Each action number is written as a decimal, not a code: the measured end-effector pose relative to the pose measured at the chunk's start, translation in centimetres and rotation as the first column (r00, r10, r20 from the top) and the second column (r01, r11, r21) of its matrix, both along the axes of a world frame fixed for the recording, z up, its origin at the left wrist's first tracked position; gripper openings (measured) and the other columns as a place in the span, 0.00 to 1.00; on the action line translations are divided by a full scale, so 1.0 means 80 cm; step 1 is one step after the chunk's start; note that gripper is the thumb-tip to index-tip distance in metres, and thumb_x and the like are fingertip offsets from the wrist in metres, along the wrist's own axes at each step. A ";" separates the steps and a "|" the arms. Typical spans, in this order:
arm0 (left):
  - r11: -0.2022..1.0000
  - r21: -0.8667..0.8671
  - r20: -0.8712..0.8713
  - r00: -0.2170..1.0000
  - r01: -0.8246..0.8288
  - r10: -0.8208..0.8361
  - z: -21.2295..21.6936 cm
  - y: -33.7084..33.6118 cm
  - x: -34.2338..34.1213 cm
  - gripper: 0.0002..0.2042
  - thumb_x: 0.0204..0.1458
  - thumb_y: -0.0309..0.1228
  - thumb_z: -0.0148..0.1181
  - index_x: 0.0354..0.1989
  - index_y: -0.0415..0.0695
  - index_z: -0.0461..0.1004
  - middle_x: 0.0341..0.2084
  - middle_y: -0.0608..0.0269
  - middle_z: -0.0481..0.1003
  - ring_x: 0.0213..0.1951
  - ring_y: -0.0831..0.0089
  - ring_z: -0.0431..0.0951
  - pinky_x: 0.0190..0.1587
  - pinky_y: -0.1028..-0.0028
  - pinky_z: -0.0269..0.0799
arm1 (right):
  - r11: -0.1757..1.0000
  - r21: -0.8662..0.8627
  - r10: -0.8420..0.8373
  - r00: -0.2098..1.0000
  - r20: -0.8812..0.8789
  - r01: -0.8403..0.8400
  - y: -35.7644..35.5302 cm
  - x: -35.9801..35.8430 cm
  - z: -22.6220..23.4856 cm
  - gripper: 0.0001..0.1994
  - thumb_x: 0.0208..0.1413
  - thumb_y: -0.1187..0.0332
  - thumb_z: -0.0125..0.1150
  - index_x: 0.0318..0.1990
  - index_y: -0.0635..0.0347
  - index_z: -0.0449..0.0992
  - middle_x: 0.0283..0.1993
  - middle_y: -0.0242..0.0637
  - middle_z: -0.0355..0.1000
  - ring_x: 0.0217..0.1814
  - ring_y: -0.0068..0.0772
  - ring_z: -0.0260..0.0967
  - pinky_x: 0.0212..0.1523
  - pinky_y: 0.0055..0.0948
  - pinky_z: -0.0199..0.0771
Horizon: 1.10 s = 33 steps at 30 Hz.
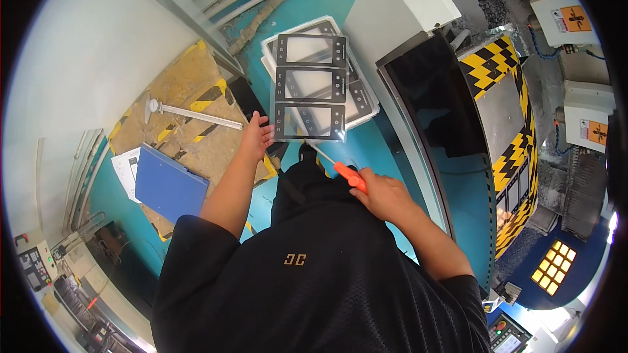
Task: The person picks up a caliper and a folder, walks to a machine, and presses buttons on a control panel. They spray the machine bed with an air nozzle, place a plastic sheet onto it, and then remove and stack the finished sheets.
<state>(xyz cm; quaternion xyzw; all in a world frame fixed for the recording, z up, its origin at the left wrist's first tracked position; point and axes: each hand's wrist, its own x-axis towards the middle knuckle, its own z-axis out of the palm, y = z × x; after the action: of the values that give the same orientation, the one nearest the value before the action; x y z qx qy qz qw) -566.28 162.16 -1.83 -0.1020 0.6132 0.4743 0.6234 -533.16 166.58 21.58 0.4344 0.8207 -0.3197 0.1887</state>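
Note:
My left hand (pixel 257 137) grips the left edge of a clear sheet (pixel 311 102) printed with three black-framed panels, each with a see-through window. Through it shows a stack of similar sheets (pixel 361 95) lying beyond and below. In my right hand (pixel 386 195) is an orange-handled tool (pixel 349 175) with a thin metal shaft; its fingers wrap round the handle. The shaft points up and left toward the sheet's near edge. Whether the tip touches the sheet, I cannot tell.
A worn wooden tabletop (pixel 173 85) with yellow-black tape stands at left. On it lie a dial caliper (pixel 196 115), a blue flat case (pixel 169 182) and a paper (pixel 125 171). At right is a machine with a dark panel (pixel 435 91) and a yellow-black checkered surface (pixel 500 101).

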 end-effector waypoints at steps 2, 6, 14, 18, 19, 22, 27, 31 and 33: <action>1.000 -0.017 -0.007 1.000 0.010 -0.010 0.001 0.000 0.000 0.30 0.61 0.60 0.43 0.59 0.49 0.65 0.41 0.60 0.74 0.40 0.67 0.71 0.47 0.65 0.65 | 0.995 -0.009 0.099 0.993 -0.061 -0.099 -0.004 -0.004 0.003 0.18 0.58 0.55 0.60 0.43 0.59 0.66 0.32 0.46 0.76 0.37 0.53 0.75 0.39 0.47 0.74; 0.999 -0.019 -0.028 0.999 0.041 -0.041 -0.002 0.002 0.000 0.30 0.61 0.61 0.44 0.60 0.49 0.65 0.42 0.60 0.73 0.42 0.67 0.70 0.49 0.64 0.64 | 0.989 -0.038 0.141 0.990 -0.014 -0.142 -0.005 0.008 0.011 0.18 0.58 0.55 0.61 0.43 0.60 0.66 0.32 0.47 0.76 0.38 0.52 0.75 0.39 0.47 0.74; 0.995 -0.037 -0.058 0.994 0.093 -0.095 -0.018 0.010 -0.001 0.31 0.61 0.60 0.44 0.63 0.48 0.64 0.55 0.53 0.70 0.54 0.59 0.69 0.58 0.60 0.60 | 0.999 0.031 -0.044 0.986 0.158 0.040 0.000 0.084 0.037 0.16 0.58 0.57 0.60 0.43 0.59 0.66 0.30 0.48 0.76 0.36 0.52 0.76 0.38 0.47 0.74; 0.995 0.036 -0.056 0.994 0.097 -0.095 -0.030 0.035 -0.015 0.32 0.61 0.59 0.44 0.64 0.47 0.63 0.57 0.51 0.69 0.56 0.58 0.68 0.59 0.59 0.60 | 0.988 -0.038 -0.130 0.952 0.278 0.147 0.031 0.088 0.043 0.21 0.59 0.54 0.60 0.51 0.58 0.66 0.35 0.49 0.77 0.40 0.55 0.76 0.43 0.48 0.73; 0.994 0.076 -0.062 0.995 0.078 -0.073 -0.031 0.045 -0.022 0.33 0.61 0.59 0.45 0.65 0.46 0.62 0.57 0.50 0.69 0.56 0.57 0.68 0.60 0.59 0.60 | 0.978 -0.023 -0.198 0.951 0.238 0.209 0.041 0.083 0.041 0.22 0.59 0.53 0.60 0.52 0.58 0.66 0.36 0.51 0.77 0.40 0.58 0.76 0.43 0.49 0.73; 0.987 0.157 -0.057 0.998 0.033 -0.024 -0.028 0.078 -0.041 0.36 0.62 0.59 0.44 0.69 0.43 0.55 0.60 0.48 0.67 0.60 0.56 0.66 0.61 0.58 0.59 | 0.910 0.069 -0.411 0.912 0.015 0.409 0.057 0.062 0.026 0.20 0.60 0.54 0.58 0.51 0.58 0.65 0.35 0.53 0.77 0.40 0.59 0.75 0.41 0.49 0.74; 0.975 0.223 0.004 1.000 -0.016 0.015 -0.008 0.116 -0.056 0.37 0.63 0.59 0.40 0.71 0.45 0.50 0.65 0.47 0.61 0.64 0.53 0.62 0.65 0.56 0.52 | 0.974 -0.140 -0.176 0.983 0.048 0.181 0.037 0.015 -0.014 0.20 0.60 0.52 0.58 0.49 0.58 0.65 0.40 0.54 0.76 0.45 0.61 0.74 0.44 0.54 0.71; 0.986 0.166 -0.037 0.999 0.016 -0.010 0.000 0.129 -0.054 0.36 0.63 0.60 0.39 0.71 0.47 0.51 0.63 0.48 0.64 0.62 0.54 0.65 0.65 0.54 0.51 | 0.977 -0.013 -0.212 0.977 -0.033 0.212 0.046 -0.031 -0.042 0.19 0.60 0.52 0.57 0.47 0.58 0.65 0.39 0.53 0.77 0.43 0.60 0.74 0.44 0.53 0.72; 0.982 0.184 -0.054 0.998 0.043 -0.034 0.001 0.132 -0.056 0.36 0.63 0.61 0.39 0.71 0.47 0.52 0.62 0.49 0.65 0.61 0.54 0.66 0.64 0.54 0.52 | 0.986 -0.138 -0.101 0.993 -0.060 0.092 0.049 -0.058 -0.048 0.19 0.61 0.53 0.56 0.47 0.59 0.65 0.38 0.52 0.77 0.42 0.59 0.75 0.43 0.52 0.72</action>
<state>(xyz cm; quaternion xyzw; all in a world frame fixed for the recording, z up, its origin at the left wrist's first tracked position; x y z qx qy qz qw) -570.78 172.72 -1.76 -0.0195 0.5841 0.5195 0.6233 -537.78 170.49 17.76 0.4488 0.7810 -0.3976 0.1745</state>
